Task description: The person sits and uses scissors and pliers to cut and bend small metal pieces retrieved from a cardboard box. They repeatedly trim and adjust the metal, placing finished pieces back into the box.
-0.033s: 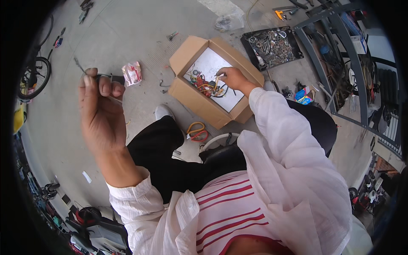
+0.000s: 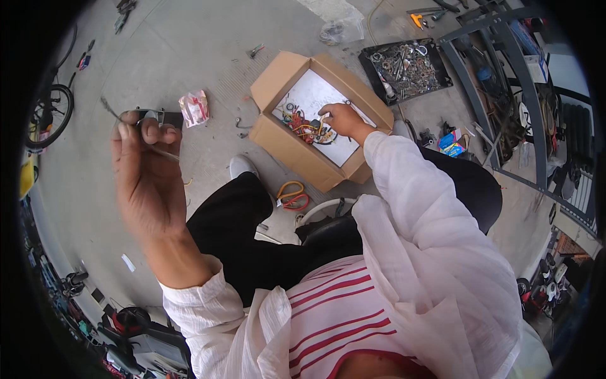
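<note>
My left hand (image 2: 149,174) is raised at the left with fingers bent, pinching a thin grey wire-like strand (image 2: 110,108). One end sticks up past the fingertips, and a paler length shows below them. My right hand (image 2: 344,120) reaches into an open cardboard box (image 2: 276,82), its thumb and fingers closed together above the white bottom. What those fingers hold, if anything, is too small to make out. Just below and left of them lies a tangle of red, yellow and black wires (image 2: 305,128).
A black tray (image 2: 404,95) of small metal parts sits right of the box. Nearby are a pink-and-white packet (image 2: 194,108), yellow and red-handled scissors (image 2: 292,196) by my foot, a clear plastic bag (image 2: 341,31) and a grey metal rack (image 2: 533,107). A bicycle wheel (image 2: 58,117) stands far left.
My left hand has shifted slightly left and down with the strand. My right hand has moved a little down inside the box.
</note>
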Demonstrator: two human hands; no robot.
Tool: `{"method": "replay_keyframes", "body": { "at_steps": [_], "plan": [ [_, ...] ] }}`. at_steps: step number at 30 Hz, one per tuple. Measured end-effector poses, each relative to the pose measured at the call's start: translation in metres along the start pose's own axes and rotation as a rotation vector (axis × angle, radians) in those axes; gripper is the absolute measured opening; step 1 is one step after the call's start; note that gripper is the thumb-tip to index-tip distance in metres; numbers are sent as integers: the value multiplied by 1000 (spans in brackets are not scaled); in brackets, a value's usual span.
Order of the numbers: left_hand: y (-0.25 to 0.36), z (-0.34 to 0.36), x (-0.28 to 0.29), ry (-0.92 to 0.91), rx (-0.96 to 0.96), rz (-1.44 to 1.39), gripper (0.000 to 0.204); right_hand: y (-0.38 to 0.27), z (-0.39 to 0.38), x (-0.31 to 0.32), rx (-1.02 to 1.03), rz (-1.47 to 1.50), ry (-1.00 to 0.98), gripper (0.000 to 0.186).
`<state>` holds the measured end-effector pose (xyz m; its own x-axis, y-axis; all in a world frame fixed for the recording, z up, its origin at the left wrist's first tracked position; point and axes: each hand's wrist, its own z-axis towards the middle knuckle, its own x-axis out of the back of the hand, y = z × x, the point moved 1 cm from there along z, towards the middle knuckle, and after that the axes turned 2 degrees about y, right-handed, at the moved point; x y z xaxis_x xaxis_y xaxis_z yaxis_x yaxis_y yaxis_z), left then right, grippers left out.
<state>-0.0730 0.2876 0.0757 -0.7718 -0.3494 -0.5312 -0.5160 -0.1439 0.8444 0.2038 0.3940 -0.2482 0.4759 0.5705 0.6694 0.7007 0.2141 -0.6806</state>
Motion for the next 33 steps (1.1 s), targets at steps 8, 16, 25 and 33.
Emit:
{"method": "replay_keyframes", "body": {
  "at_steps": [8, 16, 25, 33],
  "plan": [
    [2, -5, 42, 107, 154, 30, 17, 5, 60, -77, -48, -278, -84, 30],
    [-15, -8, 28, 263, 244, 27, 18, 19, 56, -75, -42, -306, -83, 11],
    [-89, -34, 31, 340, 489, 305, 18, -152, -56, 0, -341, 1696, -353, 9],
    [-105, -56, 17, 196, 571, 241, 19, -197, -98, 18, -167, 1653, -375, 12]
  ]
}}
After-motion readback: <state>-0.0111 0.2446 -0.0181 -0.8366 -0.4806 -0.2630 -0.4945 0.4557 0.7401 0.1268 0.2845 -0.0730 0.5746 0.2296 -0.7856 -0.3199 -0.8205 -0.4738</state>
